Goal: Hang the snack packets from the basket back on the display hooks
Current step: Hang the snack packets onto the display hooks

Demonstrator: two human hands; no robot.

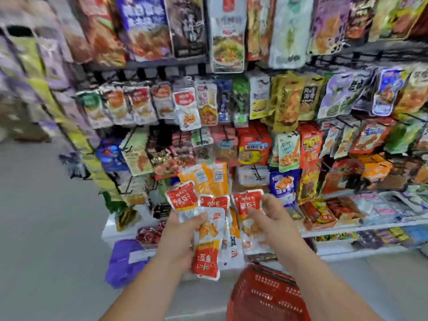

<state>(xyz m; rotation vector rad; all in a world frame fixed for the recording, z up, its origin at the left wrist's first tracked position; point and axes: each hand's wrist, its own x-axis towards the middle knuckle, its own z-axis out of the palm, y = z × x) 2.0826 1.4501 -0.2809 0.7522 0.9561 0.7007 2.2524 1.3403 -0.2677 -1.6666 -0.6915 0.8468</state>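
Note:
My left hand [183, 232] grips a fanned bunch of snack packets [206, 246], red-and-white ones with orange ones behind, held up in front of the lower display hooks. My right hand [266, 214] pinches one red-and-white packet [246, 201] at the right side of the bunch. A red plastic basket [266, 297] sits on the floor below my right forearm; what it holds is hidden. The display rack [148, 63] of hooks carries many hanging packets in rows in front of me. The picture is motion-blurred.
A white base shelf [370, 227] below the hooks holds loose packets. A purple bag [122, 262] lies at the rack's left foot. Another hook rack runs along the left [46, 93]. Grey floor [46, 228] opens to the left.

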